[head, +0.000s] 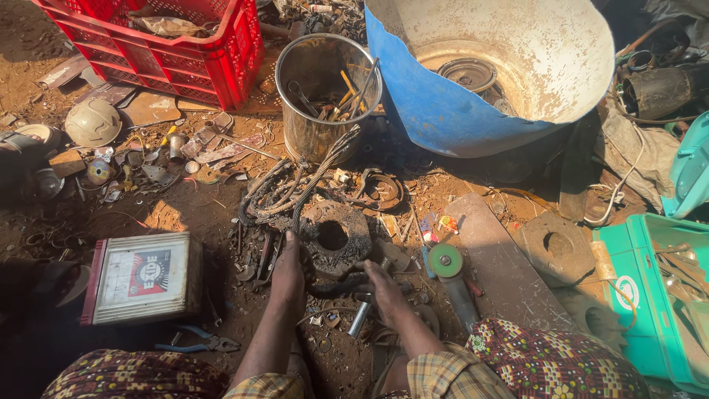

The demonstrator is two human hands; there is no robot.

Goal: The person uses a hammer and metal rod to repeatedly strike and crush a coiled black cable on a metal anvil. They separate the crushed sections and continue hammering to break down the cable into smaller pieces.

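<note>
Rusty metal block [336,238] with a round hole through its middle lies flat on the dirt right in front of you, between your two hands. You should judge it heavy, rigid and rough with corrosion; it won't flex or slip, but its edges look jagged, so the outer rim or the lip of the hole would be the sound places to grip. Your left hand [286,275] rests palm-down at its left edge, fingers curled over dark scrap beside the block; whether they close on anything you cannot tell from here. Your right hand [384,290] sits at the block's lower right, fingers bent around a dark curved piece, apparently gripping it, with a short shiny metal tube [360,319] just below the wrist.

Counting outward: one block, one tube, one tangle of stiff braided cable [295,185] looping up from the block's top, springy and awkward to grasp. One angle grinder with a green disc [446,261] lies just right of your right hand. One pair of blue-handled pliers [198,341] lies near your left knee, beside one white battery case [144,277]. Farther off stand one steel bucket [325,96] full of tools, one red crate [170,44], one cut blue drum [487,66], and one green box [657,295] at your right.
</note>
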